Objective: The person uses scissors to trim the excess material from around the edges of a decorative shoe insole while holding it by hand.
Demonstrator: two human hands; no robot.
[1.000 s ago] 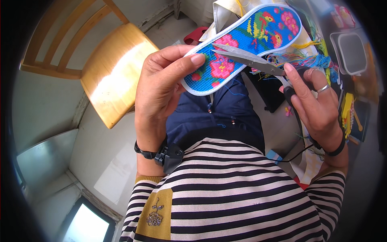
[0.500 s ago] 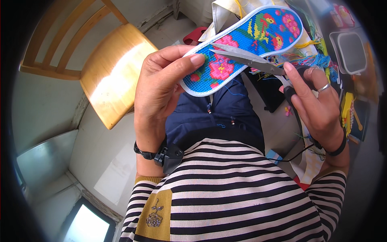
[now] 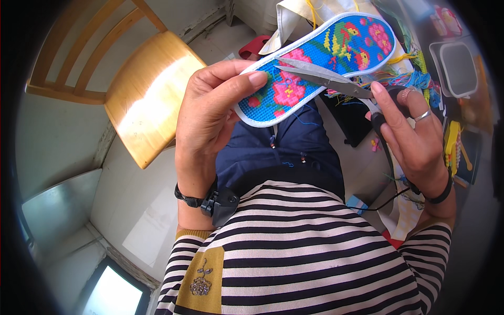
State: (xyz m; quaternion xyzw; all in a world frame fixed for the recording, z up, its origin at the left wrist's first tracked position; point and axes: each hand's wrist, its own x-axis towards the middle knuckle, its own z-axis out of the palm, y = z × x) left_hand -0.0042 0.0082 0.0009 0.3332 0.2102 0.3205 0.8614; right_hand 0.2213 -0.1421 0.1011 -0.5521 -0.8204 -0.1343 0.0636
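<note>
My left hand (image 3: 212, 113) grips the near end of a blue cross-stitched insole (image 3: 336, 55) with white edging, pink flowers and yellow-green bird motifs, thumb on top. My right hand (image 3: 412, 136) holds scissors (image 3: 331, 80) by their dark handles; the slightly parted steel blades lie over the pink flower, their tips near the left thumb. A loose blue thread hangs below the insole, over my dark trousers. Tangled colored threads (image 3: 417, 79) show behind the scissors on pale cloth (image 3: 294, 16).
A wooden chair (image 3: 142, 105) stands at the left. At the right are a translucent plastic container (image 3: 455, 68), yellow threads (image 3: 452, 152), a black object (image 3: 341, 123) and a small pink item (image 3: 375, 145). A lit screen (image 3: 113, 289) shows at bottom left.
The far end of the insole has dipped slightly down and to the right. Both hands and the scissors have barely moved.
</note>
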